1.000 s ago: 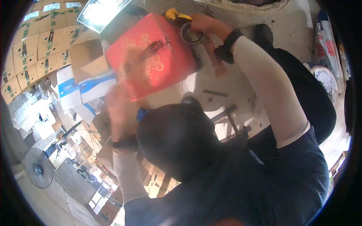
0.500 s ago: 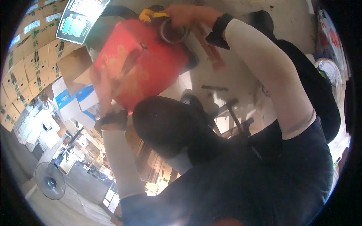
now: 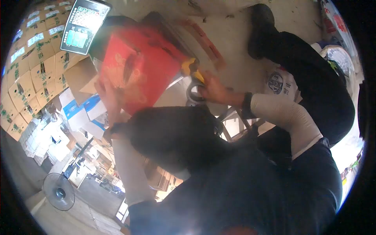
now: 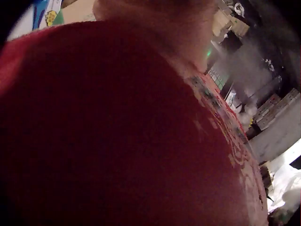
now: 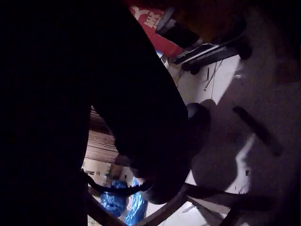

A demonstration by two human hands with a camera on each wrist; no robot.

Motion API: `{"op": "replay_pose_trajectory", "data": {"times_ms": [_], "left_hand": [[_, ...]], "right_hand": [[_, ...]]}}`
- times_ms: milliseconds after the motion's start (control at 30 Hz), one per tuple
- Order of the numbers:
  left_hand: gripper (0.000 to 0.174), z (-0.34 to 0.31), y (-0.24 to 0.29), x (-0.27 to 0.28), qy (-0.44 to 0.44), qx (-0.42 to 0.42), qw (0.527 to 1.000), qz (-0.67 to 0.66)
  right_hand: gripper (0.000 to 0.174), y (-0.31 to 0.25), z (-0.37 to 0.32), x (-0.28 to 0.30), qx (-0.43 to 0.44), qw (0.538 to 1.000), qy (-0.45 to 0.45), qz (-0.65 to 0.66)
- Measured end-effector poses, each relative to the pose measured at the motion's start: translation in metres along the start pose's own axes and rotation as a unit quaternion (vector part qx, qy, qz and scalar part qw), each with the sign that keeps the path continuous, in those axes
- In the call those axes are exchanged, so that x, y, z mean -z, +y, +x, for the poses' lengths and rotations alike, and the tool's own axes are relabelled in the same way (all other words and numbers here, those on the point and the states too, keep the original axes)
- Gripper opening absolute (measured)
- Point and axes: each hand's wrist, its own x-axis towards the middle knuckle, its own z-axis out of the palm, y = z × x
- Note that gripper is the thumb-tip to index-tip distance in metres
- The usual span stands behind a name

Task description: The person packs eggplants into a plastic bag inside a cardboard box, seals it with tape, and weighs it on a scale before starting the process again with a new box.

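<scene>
Fingers (image 3: pixel 102 84) of the left hand (image 3: pixel 106 96) look stretched out and laid flat against the lower left edge of a red box (image 3: pixel 141 62), though blur makes it hard to see whether any fingertip hooks round the rim. The red box is held up in the air, tilted, in the upper middle of the head view, in front of the person's head (image 3: pixel 172 137), which covers the box's bottom corner. Seen from the left wrist, the box's red face fills almost the whole picture, dark and out of focus, with only a smear of skin at the top edge where the hand meets it. The right hand (image 3: pixel 213 91) is to the right of the box, just below its right corner, with fingers curled round a tape dispenser (image 3: pixel 194 84); its yellow part and the ring of the tape roll show, while the handle is buried in the grip. Whether the dispenser touches the box cannot be told. The right wrist view is nearly all black shadow, with a strip of pale floor (image 5: pixel 263 94) on the right and nothing of the hand to make out. At the upper left a scale display (image 3: pixel 80 24) hangs above stacked cardboard cartons (image 3: pixel 27 58), and a standing fan (image 3: pixel 58 191) sits at the lower left, bent by the lens
</scene>
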Motion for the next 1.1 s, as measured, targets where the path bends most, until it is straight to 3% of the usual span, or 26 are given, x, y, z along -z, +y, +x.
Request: {"op": "replay_pose_trajectory", "data": {"times_ms": [33,67,133,167,200,267,300,500,633,700,800,867,933,1067,1100], "left_hand": [[0.062,-0.006,-0.009,-0.002,0.013,-0.014,1.000,0.024],[0.059,-0.017,0.010,-0.010,0.061,0.170,0.974,-0.136],[0.060,-0.033,-0.013,-0.004,0.026,0.211,0.972,-0.101],[0.062,-0.039,-0.025,0.001,-0.003,0.243,0.967,-0.075],[0.065,-0.064,0.029,-0.009,0.048,0.305,0.942,-0.130],[0.066,-0.081,0.042,-0.011,-0.003,0.344,0.916,-0.208],[0.066,-0.084,0.046,-0.013,-0.025,0.360,0.898,-0.251],[0.068,-0.087,0.057,-0.017,-0.070,0.391,0.849,-0.349],[0.070,-0.088,0.061,-0.014,-0.079,0.404,0.836,-0.363],[0.071,-0.086,0.063,-0.014,-0.086,0.405,0.833,-0.367],[0.072,-0.087,0.068,-0.016,-0.096,0.405,0.829,-0.374],[0.073,-0.091,0.069,-0.016,-0.101,0.403,0.827,-0.379],[0.073,-0.095,0.071,-0.016,-0.100,0.399,0.826,-0.385],[0.082,-0.097,0.077,-0.016,-0.157,0.401,0.829,-0.357],[0.082,-0.101,0.081,-0.019,-0.164,0.396,0.828,-0.360]], "right_hand": [[0.076,0.000,0.016,0.001,-0.002,1.000,-0.007,0.016],[0.073,-0.001,0.040,0.010,-0.009,0.999,-0.017,0.034],[0.065,-0.005,0.099,0.041,0.015,0.991,-0.119,0.058],[0.056,-0.019,0.126,0.051,0.030,0.995,-0.099,0.005],[0.049,-0.030,0.157,0.052,0.047,0.995,-0.077,-0.049],[0.039,-0.011,0.256,0.020,0.005,0.980,-0.169,-0.103],[0.039,-0.017,0.283,0.023,0.028,0.974,-0.186,-0.127],[0.037,-0.034,0.330,0.037,0.119,0.951,-0.253,-0.128],[0.036,-0.017,0.323,0.041,0.162,0.932,-0.302,-0.117],[0.036,0.018,0.305,0.036,0.226,0.913,-0.325,-0.100],[0.040,0.034,0.192,0.064,0.287,0.920,-0.250,-0.095],[0.070,0.004,0.127,0.093,0.176,0.847,-0.398,-0.306],[0.068,-0.016,0.069,0.108,0.036,0.918,-0.371,-0.138],[0.076,-0.031,0.024,0.081,-0.046,0.931,-0.328,-0.156],[0.078,-0.039,0.008,0.067,-0.047,0.977,-0.173,-0.118]]}}
